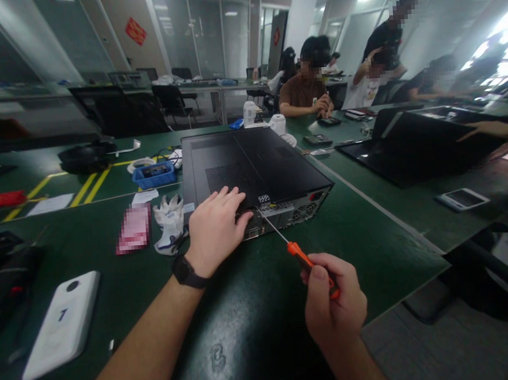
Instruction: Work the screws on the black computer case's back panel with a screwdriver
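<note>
A black desktop computer case (252, 161) lies flat on the green table, its rear panel with ports and a fan grille facing me. My left hand (217, 226) rests on the near left corner of the case, fingers stretched over the top cover and thumb along the rear edge. In my right hand (335, 291) is an orange-handled screwdriver (298, 253), gripped by the handle. Its thin shaft points up and left, and the tip meets the rear edge of the case close to my left thumb. Whether the tip sits in a screw is too small to tell.
Left of the case lie a white glove (170, 224), a pink packet (133, 229) and a blue bin (154, 174) of small parts. A white device marked 1 (64, 322) is nearer me. A phone (463, 199) and black panels (431, 139) lie right. Other people sit beyond.
</note>
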### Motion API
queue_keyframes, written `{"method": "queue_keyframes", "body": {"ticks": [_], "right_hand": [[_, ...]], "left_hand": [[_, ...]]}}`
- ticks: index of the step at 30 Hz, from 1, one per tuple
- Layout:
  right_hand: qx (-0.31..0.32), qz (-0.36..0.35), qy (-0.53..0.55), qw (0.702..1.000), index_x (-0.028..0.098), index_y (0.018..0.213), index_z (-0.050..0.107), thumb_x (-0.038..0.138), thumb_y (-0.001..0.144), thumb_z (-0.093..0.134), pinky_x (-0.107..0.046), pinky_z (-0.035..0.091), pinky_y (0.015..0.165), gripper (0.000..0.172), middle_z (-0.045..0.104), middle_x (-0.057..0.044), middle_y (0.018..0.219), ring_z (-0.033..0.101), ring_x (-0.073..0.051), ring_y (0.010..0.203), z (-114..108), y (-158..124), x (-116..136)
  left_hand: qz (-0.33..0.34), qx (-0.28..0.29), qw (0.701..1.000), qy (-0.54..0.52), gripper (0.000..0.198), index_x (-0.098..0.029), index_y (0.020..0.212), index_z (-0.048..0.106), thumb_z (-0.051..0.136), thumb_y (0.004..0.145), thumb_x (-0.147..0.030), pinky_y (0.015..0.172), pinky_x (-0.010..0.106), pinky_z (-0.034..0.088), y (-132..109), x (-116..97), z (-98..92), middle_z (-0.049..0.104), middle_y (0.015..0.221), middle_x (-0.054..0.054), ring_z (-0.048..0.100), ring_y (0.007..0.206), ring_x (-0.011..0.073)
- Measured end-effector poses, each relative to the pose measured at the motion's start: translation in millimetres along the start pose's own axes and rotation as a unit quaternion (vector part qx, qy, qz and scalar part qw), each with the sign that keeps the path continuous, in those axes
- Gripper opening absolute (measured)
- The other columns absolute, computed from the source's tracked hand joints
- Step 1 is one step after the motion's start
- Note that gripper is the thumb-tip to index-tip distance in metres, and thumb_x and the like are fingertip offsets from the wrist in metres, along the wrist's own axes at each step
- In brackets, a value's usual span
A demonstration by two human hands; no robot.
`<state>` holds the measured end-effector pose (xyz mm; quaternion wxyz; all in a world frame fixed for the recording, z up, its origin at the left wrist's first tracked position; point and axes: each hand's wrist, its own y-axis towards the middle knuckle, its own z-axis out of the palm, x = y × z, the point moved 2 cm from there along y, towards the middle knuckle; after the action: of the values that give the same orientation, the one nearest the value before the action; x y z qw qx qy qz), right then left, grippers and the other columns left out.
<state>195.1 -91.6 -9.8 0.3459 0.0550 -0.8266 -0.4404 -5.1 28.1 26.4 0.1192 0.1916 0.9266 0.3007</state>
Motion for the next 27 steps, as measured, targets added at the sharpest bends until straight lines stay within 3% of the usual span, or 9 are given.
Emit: {"method": "queue_keyframes", "body": {"ticks": [6,12,18,23,27], "right_hand": [[-0.001,-0.047,0.021,0.999,0.020,0.116,0.063,0.023,0.096,0.057,-0.028,0.060,0.067,0.020,0.072,-0.005,0.096,0.075,-0.017,0.079,-1.5,2.2,2.7],[0.001,0.003,-0.010,1.000,0.021,0.116,0.066,0.025,0.101,0.058,-0.026,0.056,0.062,0.017,0.073,-0.001,0.086,0.072,-0.015,0.066,0.2,-2.1,-1.9],[0.003,-0.039,0.028,0.999,0.021,0.112,0.064,0.021,0.099,0.055,-0.028,0.058,0.065,0.017,0.073,-0.003,0.092,0.073,-0.017,0.074,-0.9,2.7,1.3],[0.021,-0.002,0.008,1.000,0.021,0.117,0.066,0.021,0.102,0.053,-0.023,0.054,0.057,0.019,0.074,-0.001,0.087,0.072,-0.012,0.062,-1.5,-0.4,-1.7],[0.014,-0.022,0.021,0.999,0.019,0.117,0.065,0.022,0.099,0.056,-0.025,0.059,0.063,0.021,0.074,-0.003,0.092,0.074,-0.015,0.071,-2.8,1.3,-0.2]], "left_hand": [[-0.003,0.002,1.000,-0.009,0.035,-0.017,0.128,0.073,0.072,0.097,-0.033,0.118,0.048,0.052,0.2,-0.2,0.0,0.073,0.141,0.011,0.067,0.135,0.0309],[-0.003,-0.001,1.000,-0.012,0.034,-0.017,0.128,0.073,0.071,0.097,-0.032,0.118,0.049,0.052,-0.2,0.8,0.8,0.073,0.140,0.012,0.066,0.136,0.0313],[0.003,-0.006,1.000,-0.011,0.034,-0.017,0.127,0.074,0.072,0.097,-0.032,0.117,0.049,0.053,-0.3,0.7,1.2,0.073,0.140,0.012,0.067,0.135,0.0316],[-0.003,-0.001,1.000,-0.016,0.034,-0.016,0.128,0.073,0.072,0.097,-0.031,0.118,0.049,0.052,-0.1,0.1,0.5,0.073,0.140,0.013,0.066,0.136,0.0314],[-0.002,-0.001,1.000,-0.013,0.034,-0.017,0.128,0.073,0.071,0.097,-0.032,0.118,0.049,0.052,-0.5,0.0,0.7,0.073,0.140,0.013,0.066,0.136,0.0309]]}}
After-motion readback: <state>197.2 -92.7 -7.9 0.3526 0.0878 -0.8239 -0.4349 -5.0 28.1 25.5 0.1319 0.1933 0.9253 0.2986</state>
